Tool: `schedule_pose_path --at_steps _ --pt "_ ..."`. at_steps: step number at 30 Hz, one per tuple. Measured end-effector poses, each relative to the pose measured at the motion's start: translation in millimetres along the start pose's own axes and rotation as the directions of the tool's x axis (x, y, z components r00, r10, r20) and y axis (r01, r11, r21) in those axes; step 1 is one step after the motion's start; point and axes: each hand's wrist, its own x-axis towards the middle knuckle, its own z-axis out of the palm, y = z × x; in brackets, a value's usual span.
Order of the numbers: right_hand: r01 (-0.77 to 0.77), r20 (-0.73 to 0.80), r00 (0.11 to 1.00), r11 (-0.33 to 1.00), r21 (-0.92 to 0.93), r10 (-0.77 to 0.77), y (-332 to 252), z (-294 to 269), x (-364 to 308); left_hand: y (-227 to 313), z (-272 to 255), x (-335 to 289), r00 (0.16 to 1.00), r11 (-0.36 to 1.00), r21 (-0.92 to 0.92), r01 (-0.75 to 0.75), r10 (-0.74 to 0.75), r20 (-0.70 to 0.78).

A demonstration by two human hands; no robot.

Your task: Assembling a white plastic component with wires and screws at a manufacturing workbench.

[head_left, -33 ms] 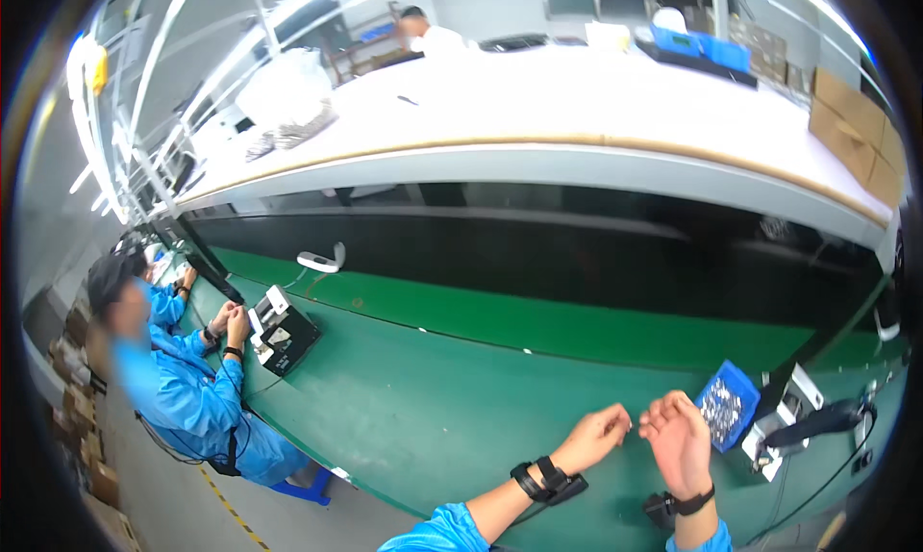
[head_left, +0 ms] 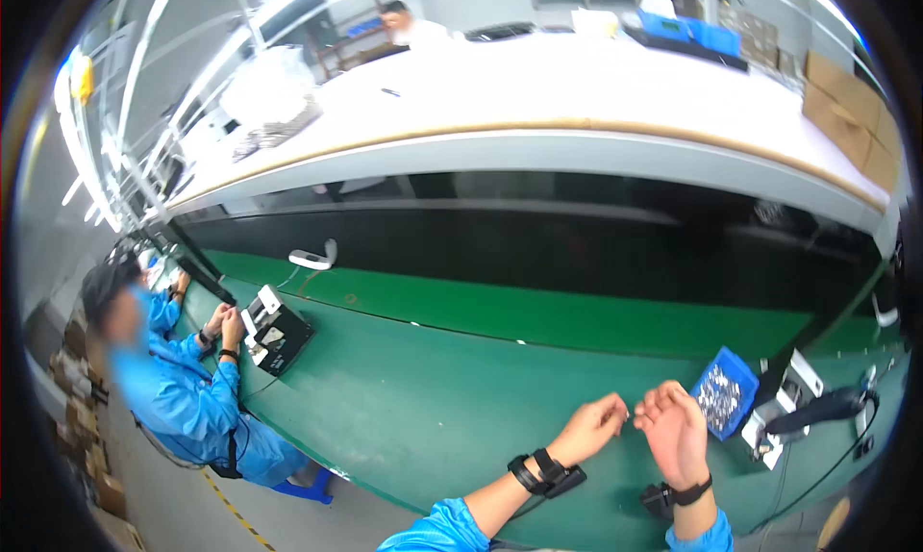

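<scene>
Blue bin (head_left: 736, 362) is on the green desk (head_left: 385, 427), just to the right of the right grip (head_left: 676, 439), with the left grip (head_left: 586, 429) on the other side of that one. It's a boxy thing, bright blue, sitting at an angle, with loads of small silvery bits (head_left: 719, 400) in it, too tiny to make out. Right grip's loosely wide, palm showing, fingers a bit curled. Left's pinched narrow; can't tell if it's holding anything.

Looking down now from the head, one fisheye view, facing across the green table (head_left: 385, 398), left hand (head_left: 586, 431) and right hand (head_left: 675, 435) close, white shelf (head_left: 538, 83) beyond
</scene>
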Motion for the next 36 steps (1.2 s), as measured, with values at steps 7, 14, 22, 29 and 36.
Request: schedule_pose_path --at_steps 7,14,22,29,36 --pt "-0.147 0.255 0.965 0.93 0.336 0.06 12 -33 24 -9 -5 5 0.998 0.999 0.023 -0.023 0.024 -0.066" --pt "-0.136 0.324 0.946 0.905 0.402 -0.002 10 -49 15 0 0 3 0.995 0.992 0.072 0.105 -0.104 -0.013" --pt "-0.075 0.145 0.988 0.989 0.127 0.057 18 -41 19 4 1 7 0.994 0.995 0.041 0.09 -0.087 -0.07" --pt "-0.008 -0.008 1.0 0.934 -0.358 0.005 44 -44 21 -12 -6 -3 0.996 1.0 0.0 0.004 -0.004 -0.09" --pt "0.024 -0.02 0.999 0.898 -0.439 -0.037 49 -38 19 -6 1 -1 1.0 0.991 -0.132 -0.006 0.003 -0.027"
